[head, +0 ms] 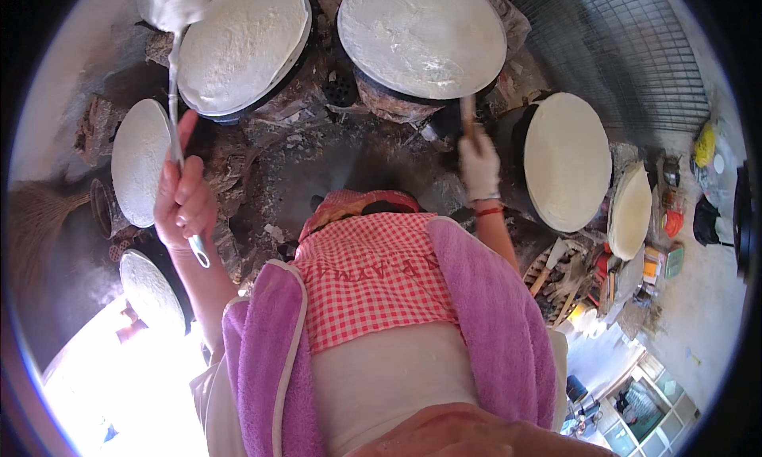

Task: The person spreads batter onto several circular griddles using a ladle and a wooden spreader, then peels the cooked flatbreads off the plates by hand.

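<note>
My left hand (pixel 186 204) grips the metal handle of a ladle (pixel 174 99), whose batter-coated bowl is at the top left. That bowl is raised beside a round griddle covered with pale batter (pixel 244 46). My right hand (pixel 479 162), in a light glove, is closed on a wooden handle (pixel 468 114) that reaches to the rim of another batter-covered griddle (pixel 422 37); the tool's far end is blurred. Right of that hand lies a smooth pale flatbread on a griddle (pixel 567 162). On the left are a batter-covered griddle (pixel 141 162) and a lower one (pixel 152 293).
A stack of thin flatbreads (pixel 630 213) stands at the right. Below it are a basket (pixel 539 272) with a scraper (pixel 556 254) and gloves, and small boxes (pixel 652 265). A straw broom (pixel 44 213) leans at the far left. A wire rack (pixel 631 52) stands at the upper right.
</note>
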`<action>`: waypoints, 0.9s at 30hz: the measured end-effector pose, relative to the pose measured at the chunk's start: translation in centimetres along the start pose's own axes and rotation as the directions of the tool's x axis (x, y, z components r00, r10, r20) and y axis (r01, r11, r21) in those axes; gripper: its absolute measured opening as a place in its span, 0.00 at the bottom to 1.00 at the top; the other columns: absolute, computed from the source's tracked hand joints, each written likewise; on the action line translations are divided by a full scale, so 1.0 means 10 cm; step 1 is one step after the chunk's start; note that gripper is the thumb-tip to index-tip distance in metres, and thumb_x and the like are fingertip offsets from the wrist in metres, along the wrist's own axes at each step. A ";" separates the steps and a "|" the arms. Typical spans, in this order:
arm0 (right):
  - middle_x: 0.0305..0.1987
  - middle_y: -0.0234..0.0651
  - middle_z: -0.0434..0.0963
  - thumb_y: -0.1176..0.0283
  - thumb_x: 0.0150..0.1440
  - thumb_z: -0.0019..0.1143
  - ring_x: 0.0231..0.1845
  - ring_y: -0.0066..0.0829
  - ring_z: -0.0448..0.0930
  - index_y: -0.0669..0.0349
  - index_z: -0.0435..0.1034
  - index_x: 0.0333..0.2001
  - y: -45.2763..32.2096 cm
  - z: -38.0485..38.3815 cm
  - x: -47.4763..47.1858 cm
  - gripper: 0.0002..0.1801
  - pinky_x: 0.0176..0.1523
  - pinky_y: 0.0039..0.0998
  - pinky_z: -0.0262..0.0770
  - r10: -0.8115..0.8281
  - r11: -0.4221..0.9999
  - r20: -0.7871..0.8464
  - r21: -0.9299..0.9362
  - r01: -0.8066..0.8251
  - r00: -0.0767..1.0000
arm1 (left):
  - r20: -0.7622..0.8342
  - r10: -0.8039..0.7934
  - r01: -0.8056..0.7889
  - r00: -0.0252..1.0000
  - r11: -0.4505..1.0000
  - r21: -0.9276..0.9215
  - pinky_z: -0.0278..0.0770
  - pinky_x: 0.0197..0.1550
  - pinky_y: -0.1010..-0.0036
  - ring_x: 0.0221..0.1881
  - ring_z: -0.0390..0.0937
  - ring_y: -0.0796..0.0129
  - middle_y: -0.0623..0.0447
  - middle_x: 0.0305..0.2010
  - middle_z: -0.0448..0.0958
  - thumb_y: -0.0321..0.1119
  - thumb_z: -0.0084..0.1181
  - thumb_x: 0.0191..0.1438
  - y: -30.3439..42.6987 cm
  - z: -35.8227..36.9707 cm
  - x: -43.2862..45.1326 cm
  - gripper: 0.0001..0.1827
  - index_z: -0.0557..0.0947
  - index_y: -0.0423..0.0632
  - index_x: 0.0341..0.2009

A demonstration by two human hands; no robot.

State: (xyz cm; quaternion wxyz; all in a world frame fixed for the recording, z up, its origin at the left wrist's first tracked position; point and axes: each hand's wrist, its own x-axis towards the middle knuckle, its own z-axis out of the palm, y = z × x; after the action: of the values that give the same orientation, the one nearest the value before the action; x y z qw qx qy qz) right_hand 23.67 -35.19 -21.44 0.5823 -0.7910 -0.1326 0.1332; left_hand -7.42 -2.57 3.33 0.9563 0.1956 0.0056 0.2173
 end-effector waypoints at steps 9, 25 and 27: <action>0.29 0.22 0.73 0.68 0.63 0.53 0.16 0.11 0.63 0.59 0.66 0.62 -0.42 0.88 -0.55 0.23 0.18 0.17 0.56 0.242 0.954 -0.073 0.200 -0.223 0.968 | -0.344 -0.157 -0.069 0.926 0.825 -0.561 0.62 0.16 0.78 0.20 0.58 0.74 0.54 0.29 0.59 0.33 0.29 0.71 1.19 -0.61 -0.98 0.26 0.51 0.33 0.68; 0.34 0.43 0.82 0.60 0.53 0.60 0.33 0.41 0.83 0.56 0.76 0.47 -1.73 3.63 2.21 0.19 0.36 0.38 0.79 -0.291 0.840 0.417 -0.320 0.438 0.861 | -0.405 0.030 -0.269 0.914 0.791 -0.549 0.63 0.15 0.78 0.17 0.57 0.76 0.54 0.28 0.58 0.32 0.26 0.71 2.11 -0.99 -1.27 0.28 0.42 0.40 0.72; 0.44 0.46 0.81 0.60 0.51 0.58 0.47 0.49 0.80 0.51 0.76 0.49 -2.18 4.08 2.59 0.20 0.49 0.41 0.76 -0.201 0.739 0.535 -0.467 0.485 0.821 | -0.426 0.090 -0.339 0.900 0.759 -0.556 0.63 0.15 0.79 0.18 0.57 0.76 0.54 0.28 0.58 0.33 0.26 0.71 1.96 -0.99 -1.36 0.29 0.40 0.42 0.72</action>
State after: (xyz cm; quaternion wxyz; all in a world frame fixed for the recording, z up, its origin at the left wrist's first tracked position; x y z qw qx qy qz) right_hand 31.68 16.64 -13.70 0.2775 -0.8375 -0.4456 0.1519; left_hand -28.81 11.66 0.55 0.9156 -0.1739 0.0931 0.3503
